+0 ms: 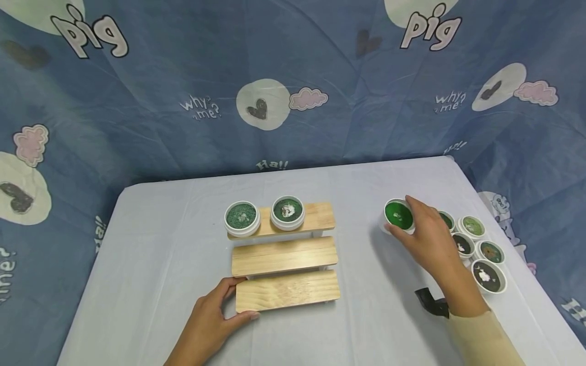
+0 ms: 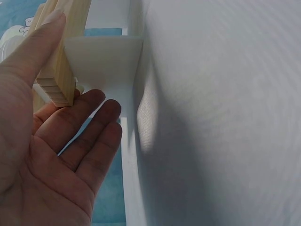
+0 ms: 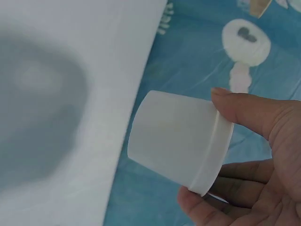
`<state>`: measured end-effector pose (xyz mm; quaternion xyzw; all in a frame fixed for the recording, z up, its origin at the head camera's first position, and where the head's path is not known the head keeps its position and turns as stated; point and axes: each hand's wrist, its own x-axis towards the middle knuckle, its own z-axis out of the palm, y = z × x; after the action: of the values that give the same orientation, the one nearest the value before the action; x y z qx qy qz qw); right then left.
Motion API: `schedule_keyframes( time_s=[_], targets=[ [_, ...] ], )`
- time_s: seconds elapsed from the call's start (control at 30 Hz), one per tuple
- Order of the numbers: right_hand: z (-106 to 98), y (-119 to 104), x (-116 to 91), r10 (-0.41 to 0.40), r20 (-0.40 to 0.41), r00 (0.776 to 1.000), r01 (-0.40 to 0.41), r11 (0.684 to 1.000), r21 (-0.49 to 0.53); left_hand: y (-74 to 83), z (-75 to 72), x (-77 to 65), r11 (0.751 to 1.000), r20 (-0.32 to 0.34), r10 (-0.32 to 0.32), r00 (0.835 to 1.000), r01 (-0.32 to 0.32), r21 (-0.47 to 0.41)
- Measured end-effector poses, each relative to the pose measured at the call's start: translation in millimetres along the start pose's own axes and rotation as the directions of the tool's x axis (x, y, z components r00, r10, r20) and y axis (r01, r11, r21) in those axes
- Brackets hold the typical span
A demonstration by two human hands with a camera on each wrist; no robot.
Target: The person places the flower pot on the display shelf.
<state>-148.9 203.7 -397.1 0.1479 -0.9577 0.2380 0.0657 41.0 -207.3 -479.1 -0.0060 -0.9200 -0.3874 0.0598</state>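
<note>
A white plastic pot (image 1: pixel 399 215) with a glossy green inside is held by its rim in my right hand (image 1: pixel 432 244). In the right wrist view the pot (image 3: pixel 176 139) is off the table, with thumb and fingers on opposite sides of its rim. My left hand (image 1: pixel 208 315) grips the left end of the lowest plank (image 1: pixel 288 291) of a three-step wooden stand. Its thumb (image 2: pixel 40 42) lies along one side of the plank, while the other fingers reach round beneath. Two white pots with green insides, one pot (image 1: pixel 241 218) and another pot (image 1: pixel 287 212), sit on the top step.
Several more white pots (image 1: pixel 489 276) with green or dark insides cluster at the table's right side. A black curved piece (image 1: pixel 432 303) lies by my right wrist. The middle step (image 1: pixel 285 255) is bare wood. Blue printed cloth (image 1: pixel 293 142) hangs behind the white table (image 1: pixel 174 234).
</note>
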Motion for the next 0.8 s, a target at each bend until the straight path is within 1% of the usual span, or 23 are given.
schedule_keyframes(
  time_s=[0.07,0.33,0.63,0.8],
  targets=[
    [-2,-8,0,-0.023,-0.005,1.000,0.023,1.000,0.003,0.5,0.1,0.0,1.000,-0.001,-0.002,1.000,0.002,0.001],
    [-8,-36,0,-0.069,0.029,0.997,0.068,0.996,0.049,-0.3,0.9,0.0,1.000,-0.004,-0.003,1.000,0.003,0.004],
    [-15,-49,1,-0.112,0.027,0.993,0.109,0.991,0.082,0.2,0.9,0.3,1.000,0.010,-0.014,1.000,0.014,-0.012],
    [-20,-58,3,-0.155,0.019,0.988,0.152,0.984,0.089,0.0,0.5,0.6,1.000,0.009,-0.016,1.000,0.016,-0.015]
  ],
)
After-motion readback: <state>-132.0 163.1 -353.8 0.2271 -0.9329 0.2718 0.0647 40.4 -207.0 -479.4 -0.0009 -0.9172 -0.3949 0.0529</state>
